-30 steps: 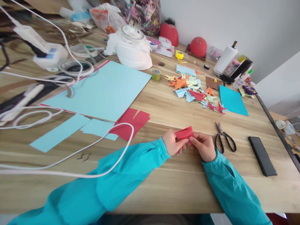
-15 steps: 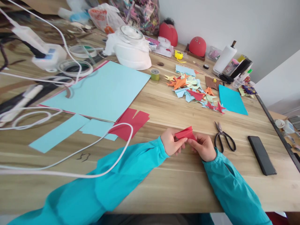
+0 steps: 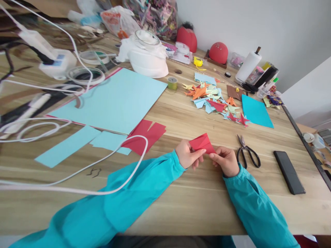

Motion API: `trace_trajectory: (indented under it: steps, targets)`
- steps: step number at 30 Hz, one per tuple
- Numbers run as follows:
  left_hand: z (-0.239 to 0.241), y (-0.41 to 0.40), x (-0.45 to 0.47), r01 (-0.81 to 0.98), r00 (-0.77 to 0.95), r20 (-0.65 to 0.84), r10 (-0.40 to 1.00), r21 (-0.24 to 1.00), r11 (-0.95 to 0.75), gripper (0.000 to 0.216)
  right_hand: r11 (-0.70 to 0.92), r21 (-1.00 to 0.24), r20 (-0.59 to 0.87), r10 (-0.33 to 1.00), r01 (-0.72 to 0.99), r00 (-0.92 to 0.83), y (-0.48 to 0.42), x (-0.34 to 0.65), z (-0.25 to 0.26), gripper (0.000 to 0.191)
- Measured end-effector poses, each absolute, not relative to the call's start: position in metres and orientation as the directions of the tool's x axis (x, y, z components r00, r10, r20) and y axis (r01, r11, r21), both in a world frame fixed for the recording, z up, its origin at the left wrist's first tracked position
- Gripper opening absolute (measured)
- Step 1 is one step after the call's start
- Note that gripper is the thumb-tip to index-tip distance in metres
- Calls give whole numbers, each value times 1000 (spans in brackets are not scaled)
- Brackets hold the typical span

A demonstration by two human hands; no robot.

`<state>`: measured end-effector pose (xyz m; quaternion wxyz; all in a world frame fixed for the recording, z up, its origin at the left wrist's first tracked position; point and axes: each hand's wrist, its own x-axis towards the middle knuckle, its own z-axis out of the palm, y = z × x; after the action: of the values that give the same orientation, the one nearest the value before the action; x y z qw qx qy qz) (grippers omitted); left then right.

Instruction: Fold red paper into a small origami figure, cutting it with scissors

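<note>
Red paper (image 3: 202,142) pinched; clear bag (image 3: 156,17) stuffed.

Craft workspace, workshop or hobby corner at home, can't tell which: wood-grain worktable (image 3: 186,210) along a plain pale wall (image 3: 245,24), big light blue sheet (image 3: 113,100), cut red paper (image 3: 153,134), heap of folded paper shapes (image 3: 200,91), black-handled scissors (image 3: 243,148), thread spool (image 3: 172,83), yellow tape measure (image 3: 198,61), red dome like a pincushion (image 3: 218,52), white roll (image 3: 248,66) by the wall, power strip (image 3: 59,61), loose white cable (image 3: 51,189), clear bag (image 3: 157,17) crammed with colourful bits at the back
</note>
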<state>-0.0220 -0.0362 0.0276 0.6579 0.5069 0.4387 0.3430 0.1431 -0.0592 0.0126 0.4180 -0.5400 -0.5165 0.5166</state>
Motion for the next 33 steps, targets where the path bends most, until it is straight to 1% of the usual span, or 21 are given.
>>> trace_trajectory:
  steps: [3,6,10,12,16,18,21,24,26,30,33]
  targets:
    - [27,-37,-21,-9,386,-222,895,970,245,21,-116,-985,-130,986,131,-100,-59,141,14,36]
    - [25,-40,-20,-19,400,-209,892,971,237,14,-71,-985,-94,985,155,-147,-61,139,16,35]
    - [24,-40,-20,-19,429,-202,881,973,232,18,-42,-988,-61,990,147,-126,-62,139,17,41]
    - [25,-39,-21,-23,437,-207,875,970,241,20,-63,-991,-77,990,121,-121,-62,140,16,42]
    - [27,-37,-22,-45,399,-194,896,972,231,20,-160,-985,-167,977,58,-133,-62,144,11,38]
    - [28,-37,-23,-49,391,-198,899,971,235,21,-135,-988,-143,984,74,-105,-62,146,9,39]
    - [27,-37,-22,-49,398,-217,892,965,257,22,-59,-990,-70,994,127,-85,-62,147,8,44]
    - [28,-36,-22,-58,401,-224,888,961,269,23,-41,-988,-53,996,146,-77,-63,147,8,46]
    - [28,-36,-22,-58,397,-229,889,960,273,23,-61,-991,-71,994,121,-79,-63,145,9,45]
    - [26,-38,-20,-39,421,-246,873,957,289,20,-104,-992,-114,983,75,-146,-64,140,16,35]
    - [22,-39,-18,-11,465,-269,843,951,309,16,-132,-989,-143,972,69,-187,-65,137,18,35]
